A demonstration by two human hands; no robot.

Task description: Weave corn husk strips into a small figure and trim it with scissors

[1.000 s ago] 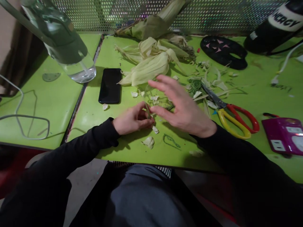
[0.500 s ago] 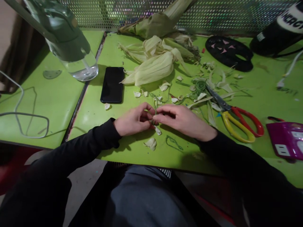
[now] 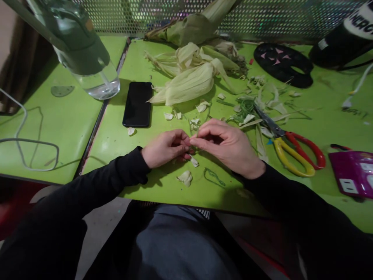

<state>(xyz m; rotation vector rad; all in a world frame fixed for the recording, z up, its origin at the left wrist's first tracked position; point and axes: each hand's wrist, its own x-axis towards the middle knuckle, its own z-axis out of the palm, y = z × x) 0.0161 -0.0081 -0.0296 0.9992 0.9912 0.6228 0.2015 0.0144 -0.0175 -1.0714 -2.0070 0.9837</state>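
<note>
Two hands pinch close, little bits all round

Nearest, on the green table [image 3: 101,142], lie a green loop [image 3: 223,183] and a curled petal [image 3: 185,178], both right of the phone [image 3: 137,104] and on the near side of it.

A bit farther in is a small pale scrap [image 3: 194,160], just under the left hand [image 3: 166,148], to the phone's near right. The left fingers curl in; how tight they are, and what they have, I cannot tell. The right hand [image 3: 231,146] is farther right of the phone. Its thumb and finger are pinched together at the tips, right by the left ones. Anything between them is too small to tell.

If the pinch is loose, a tiny bit could slip out and get lost among the scraps. If both hands pull hard, a thin bit could rip. A swing of the right arm could bump the scissors [image 3: 278,130], well right of the phone.

Farther off, a husk [image 3: 190,86] lies with its tip at the phone's right edge. A big bottle [image 3: 87,58] stands to the phone's far left; a knock could tip it and wet the phone.
</note>
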